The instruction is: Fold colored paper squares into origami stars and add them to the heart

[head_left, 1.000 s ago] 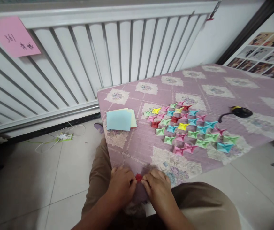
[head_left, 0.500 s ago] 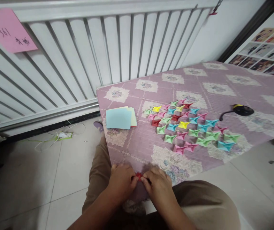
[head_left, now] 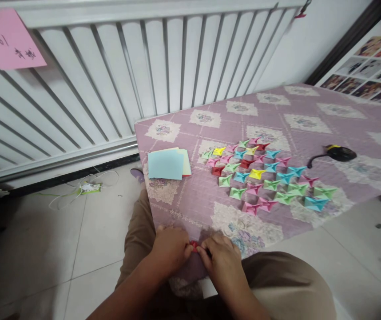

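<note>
Pinching a small red paper piece (head_left: 194, 246) between them, the left hand (head_left: 171, 244) and the right hand (head_left: 220, 255) meet at the near edge of the table, fingertips closed on its opposite sides and the other fingers curled in. The red piece looks small and compact, so some folding seems done, but the fingers hide too much to tell how much of it is left.

Beyond the hands, on the patterned tablecloth (head_left: 190, 213), roughly thirty folded paper shapes (head_left: 256, 174) stand in loose slanting rows toward the right, in green, pink, blue, yellow and red. Their pointed tips are formed, and these look finished. To their left, well apart, lies a stack of flat sheets (head_left: 165, 165), light blue on top with pale yellow and a red edge showing beneath; these appear unfolded. Right of the rows rests a black object (head_left: 342, 154) with a yellow band. Farther off, a pink note (head_left: 10, 40) hangs at the left on the white radiator (head_left: 173, 66).
</note>
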The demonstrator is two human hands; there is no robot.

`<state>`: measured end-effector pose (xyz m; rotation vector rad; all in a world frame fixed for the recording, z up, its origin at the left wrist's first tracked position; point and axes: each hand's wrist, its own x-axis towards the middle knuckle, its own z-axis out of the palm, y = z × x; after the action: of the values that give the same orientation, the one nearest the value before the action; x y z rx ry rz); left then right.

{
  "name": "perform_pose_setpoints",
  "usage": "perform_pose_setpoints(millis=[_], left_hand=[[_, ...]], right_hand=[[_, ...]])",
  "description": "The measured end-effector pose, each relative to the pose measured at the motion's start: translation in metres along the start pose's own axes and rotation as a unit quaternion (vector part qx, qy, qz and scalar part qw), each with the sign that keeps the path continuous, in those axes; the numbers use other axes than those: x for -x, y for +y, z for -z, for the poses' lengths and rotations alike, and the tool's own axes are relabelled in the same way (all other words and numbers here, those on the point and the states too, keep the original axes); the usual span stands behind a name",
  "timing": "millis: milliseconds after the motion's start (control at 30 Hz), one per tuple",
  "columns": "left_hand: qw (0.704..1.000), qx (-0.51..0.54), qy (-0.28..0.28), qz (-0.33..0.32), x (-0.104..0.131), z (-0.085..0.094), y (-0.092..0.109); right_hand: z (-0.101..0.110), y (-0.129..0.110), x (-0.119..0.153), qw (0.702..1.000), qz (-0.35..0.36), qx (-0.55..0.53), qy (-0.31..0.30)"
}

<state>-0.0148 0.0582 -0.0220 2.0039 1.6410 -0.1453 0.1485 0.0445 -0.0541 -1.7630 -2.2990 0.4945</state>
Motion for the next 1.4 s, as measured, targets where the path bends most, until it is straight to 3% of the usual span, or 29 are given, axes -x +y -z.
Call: perform_pose_setpoints(millis=[233, 567, 967, 1300, 1400], left_hand=[[1.000, -0.010, -0.017, 0.001, -0.002, 0.006, 0.003], [1.000, -0.022, -0.008, 0.000, -0.003, 0.000, 0.001], [0.999, -0.036, 0.006, -0.007, -0.002, 0.000, -0.001], [0.999, -0.031, 0.008, -0.008, -0.002, -0.004, -0.003], [0.999, -0.030, 0.016, -0.012, -0.001, -0.004, -0.004]], right_hand=[[-0.006, 0.002, 0.000, 1.000, 0.005, 0.004, 0.020], [-0.002, -0.001, 0.001, 1.000, -0.006, -0.006, 0.026], [-0.013, 0.009, 0.011, 0.993, -0.007, 0.009, 0.115], [-0.013, 0.005, 0.011, 0.993, -0.019, 0.049, 0.107], [-0.013, 0.005, 0.016, 0.991, 0.007, 0.037, 0.126]])
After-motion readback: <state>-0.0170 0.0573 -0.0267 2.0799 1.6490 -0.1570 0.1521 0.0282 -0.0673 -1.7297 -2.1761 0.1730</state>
